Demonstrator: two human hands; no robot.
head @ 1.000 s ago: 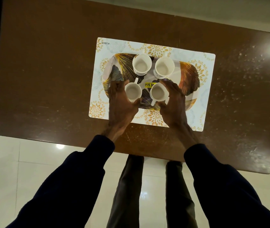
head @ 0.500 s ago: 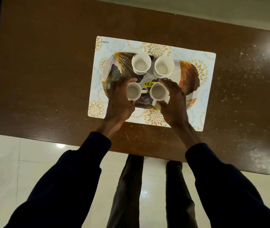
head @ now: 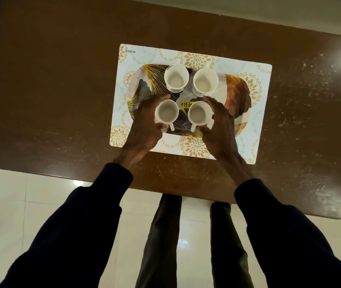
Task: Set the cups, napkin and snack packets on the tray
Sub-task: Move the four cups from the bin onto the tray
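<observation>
A patterned oval tray [head: 238, 94] with gold and dark leaf shapes lies on a white placemat [head: 258, 129]. Two white cups stand at its far side, one on the left [head: 176, 78] and one on the right [head: 205, 82]. Two more white cups stand at the near side. My left hand [head: 144, 123] wraps around the near left cup [head: 167, 112], whose handle points toward me. My right hand [head: 220, 123] grips the near right cup [head: 199, 112], handle also toward me. A yellow price sticker [head: 186, 104] shows between them. No napkin or snack packet is visible.
The placemat sits in the middle of a scuffed brown wooden table [head: 61, 90]. The table's near edge runs just past my wrists. Pale tiled floor [head: 9, 204] and my legs [head: 161, 246] show below it.
The near left cup has been turned by my left hand, so its handle swung from pointing away, to the right, and now toward me. The right hand and its cup stayed nearly still.
</observation>
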